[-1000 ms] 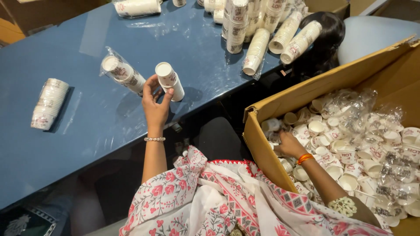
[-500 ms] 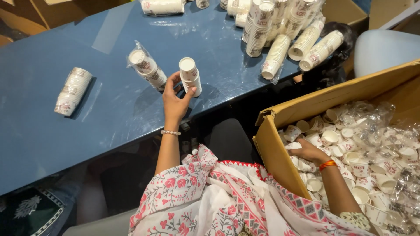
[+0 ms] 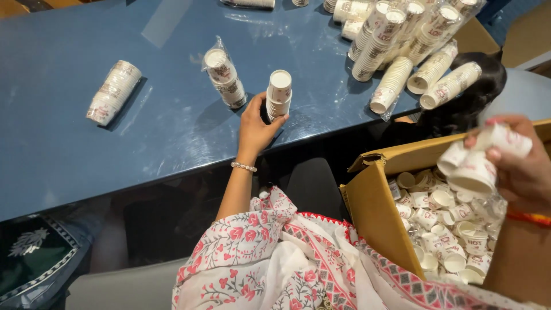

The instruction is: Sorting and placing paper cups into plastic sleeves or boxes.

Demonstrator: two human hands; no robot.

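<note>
We are working at a glossy blue table (image 3: 69, 143); our left hand (image 3: 256, 127) is cupping a cup stack (image 3: 279, 95), while our right hand's (image 3: 519, 166) fingers are pinching loose cups (image 3: 473, 166) above the cardboard box (image 3: 376, 212).

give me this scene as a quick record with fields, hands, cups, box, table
left hand: grips a short upright stack of paper cups on the table
right hand: holds a few nested cups above the box
box: open cardboard carton, full of loose paper cups
table: blue, glossy
wrapped stack: beside the left hand's stack, apart from it
lying stack: on its side, far left
cup sleeves: many piled at the table's far right
</note>
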